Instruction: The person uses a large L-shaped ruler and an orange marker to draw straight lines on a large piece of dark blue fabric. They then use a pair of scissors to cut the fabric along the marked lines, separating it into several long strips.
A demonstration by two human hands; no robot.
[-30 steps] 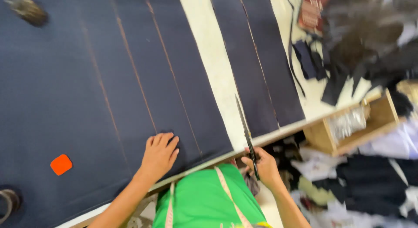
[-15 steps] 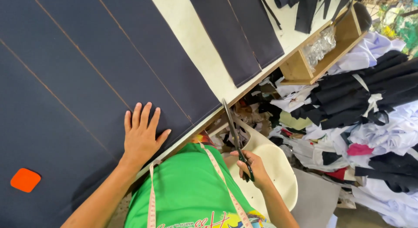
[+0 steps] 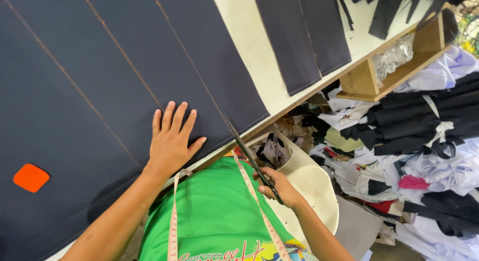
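A large sheet of dark navy woven fabric, marked with thin straight chalk lines running diagonally, lies spread flat over the pale cream cutting table and covers most of its left part. Its near edge runs along the table's front edge, close to the person's body.

The left hand lies flat on this fabric, palm down with the fingers spread and pointing away from the body, just inside the near edge; it grips nothing and only presses on the cloth. The right hand is closed around the handles of a pair of long dark-bladed tailor's scissors. The blades point up and away from the body, and their tips meet the near edge of the fabric at the end of one chalk line, just right of the left hand. Whether the blades are parted cannot be told.

A small orange rounded-square piece rests on the fabric, well to the left of the left hand. A pale yellow measuring tape hangs round the person's neck over a green shirt.

Farther along the table lie two narrower dark fabric strips. Past them, an open wooden box holds crinkled clear plastic. Below the table edge stands a cream plastic bin with scraps, beside heaps of black and white cloth.
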